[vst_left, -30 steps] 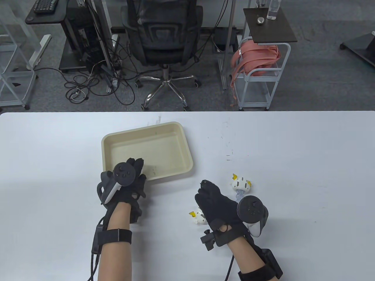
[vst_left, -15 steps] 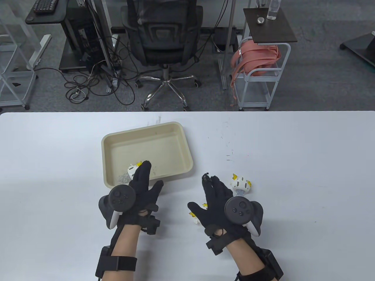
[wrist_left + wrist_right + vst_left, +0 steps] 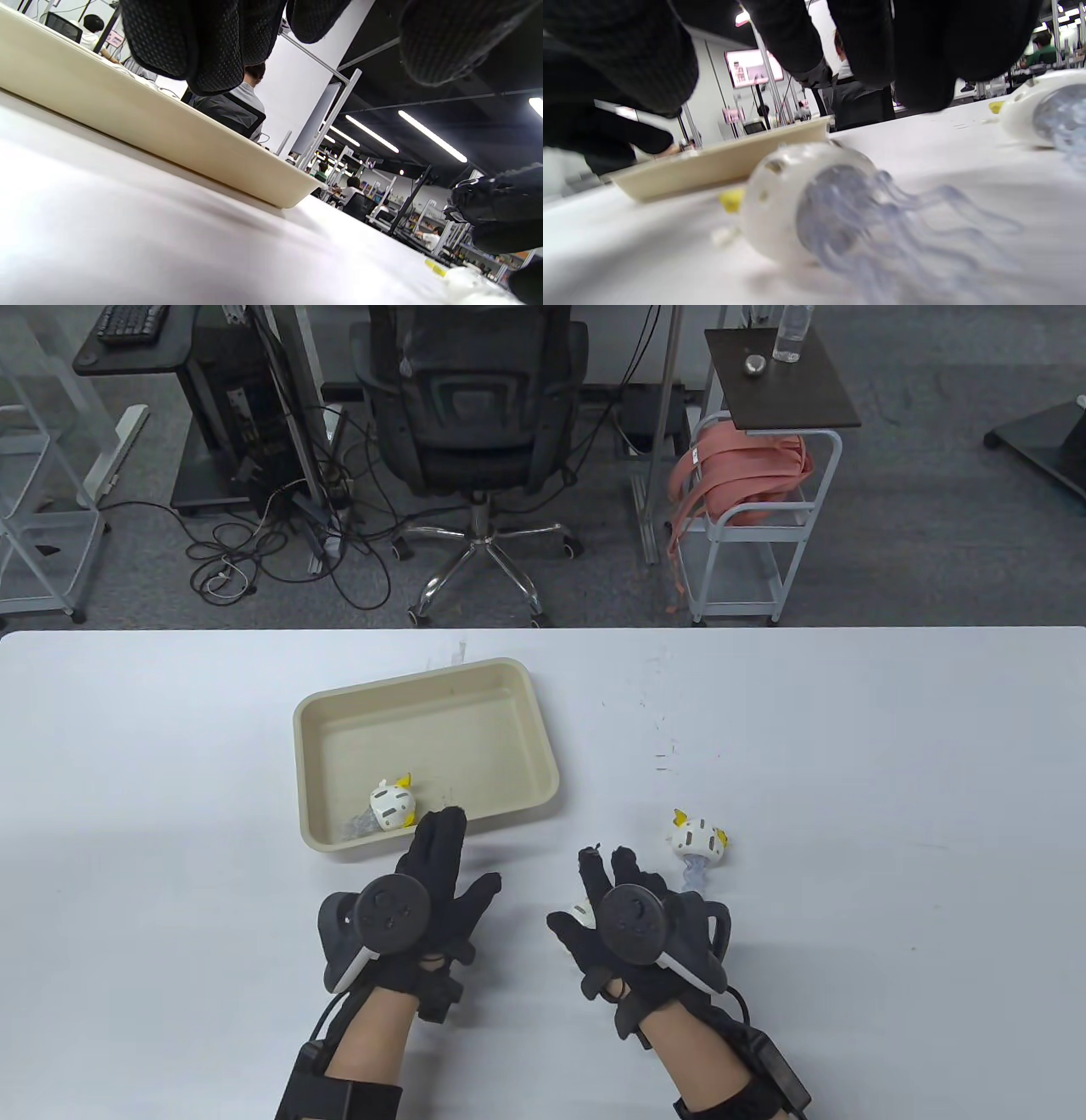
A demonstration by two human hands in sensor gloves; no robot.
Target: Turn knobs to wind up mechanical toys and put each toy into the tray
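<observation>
Tray: the shallow cream plastic tray (image 3: 424,746) sits on the white table (image 3: 848,729), its near rim just ahead of the left hand.
Toy in tray: one small white wind-up jellyfish toy with yellow fins and clear tentacles (image 3: 392,804) lies in the tray's near left corner, apart from both hands.
Left hand: the black-gloved left hand (image 3: 428,891) hovers just short of the tray's near rim, fingers straight and spread, holding nothing.
Right hand: the black-gloved right hand (image 3: 628,925) is over the second white jellyfish toy (image 3: 814,203), fingers arched above it; whether they touch it I cannot tell (the right wrist view shows a gap under the fingertips).
Third toy: another white jellyfish toy (image 3: 699,840) lies on the table just right of the right hand's fingers.
Risk: the toy under the right hand is round and smooth, so a loose pinch could let it roll or squirt sideways toward the third toy; squeezing the soft tentacles instead of the shell could bend them, or leave the knob out of reach.
Risk in tray: the left hand is close to the rim, and a careless knock could shift the tray.
Around: an office chair (image 3: 475,415), a white cart with pink straps (image 3: 747,492) and floor cables stand beyond the table, well out of the way.
In the way: nothing lies between the right hand and the tray except the left hand itself.
</observation>
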